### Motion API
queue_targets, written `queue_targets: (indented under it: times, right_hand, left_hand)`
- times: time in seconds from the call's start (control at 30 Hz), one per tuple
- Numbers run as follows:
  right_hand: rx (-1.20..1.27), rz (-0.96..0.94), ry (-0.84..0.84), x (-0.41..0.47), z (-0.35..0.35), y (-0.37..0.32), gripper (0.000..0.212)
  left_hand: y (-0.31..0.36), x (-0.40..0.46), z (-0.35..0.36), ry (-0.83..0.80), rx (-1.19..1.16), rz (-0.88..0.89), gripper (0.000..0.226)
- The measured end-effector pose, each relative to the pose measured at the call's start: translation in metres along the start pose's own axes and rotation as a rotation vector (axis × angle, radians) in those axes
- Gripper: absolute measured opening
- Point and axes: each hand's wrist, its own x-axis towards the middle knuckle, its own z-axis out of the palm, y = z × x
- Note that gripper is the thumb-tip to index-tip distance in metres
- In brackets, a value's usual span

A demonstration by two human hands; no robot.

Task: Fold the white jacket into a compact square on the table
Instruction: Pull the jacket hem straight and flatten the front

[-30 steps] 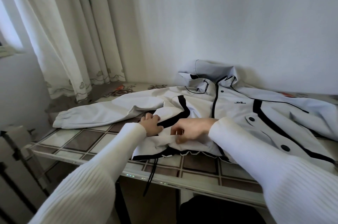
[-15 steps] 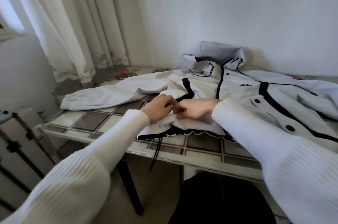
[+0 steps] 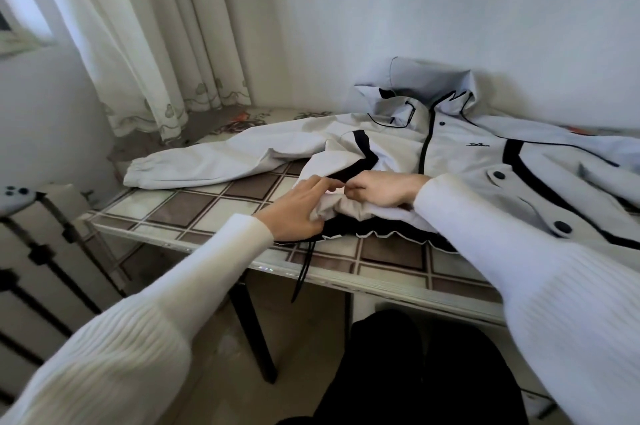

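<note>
The right hand [image 3: 384, 189] pinches a bunched fold of the white jacket [image 3: 460, 161] with curled fingers. The left hand [image 3: 300, 208], fingers half curled, grips the same bunch from just beside it. Beyond the fingers the jacket lies spread on the table [image 3: 221, 213], unfolded. Below them a black drawstring [image 3: 302, 272] dangles past the edge; likely it snags or drags the hem. No containers are visible.

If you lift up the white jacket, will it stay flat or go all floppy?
Probably floppy: the white jacket already bunches where the left hand and right hand hold it. Its sleeve would likely dangle, like the black drawstring hanging off the table edge. It looks thin, so probably light.
</note>
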Motion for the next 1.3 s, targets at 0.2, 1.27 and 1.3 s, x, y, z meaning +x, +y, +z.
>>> queue_targets:
  times: [0.2, 1.27, 1.3]
  right_hand:
    - [0.000, -0.042, 0.153, -0.003, 0.005, 0.008, 0.032]
    - [-0.732, -0.185, 0.529, -0.027, 0.031, -0.026, 0.023]
    - [-0.719, -0.198, 0.520, -0.027, 0.030, -0.025, 0.023]
  left_hand:
    - [-0.008, -0.004, -0.006, -0.146, 0.115, 0.029, 0.078]
    - [-0.019, -0.004, -0.021, -0.258, -0.212, -0.084, 0.040]
    - [-0.020, -0.004, -0.022, -0.272, -0.209, -0.090, 0.040]
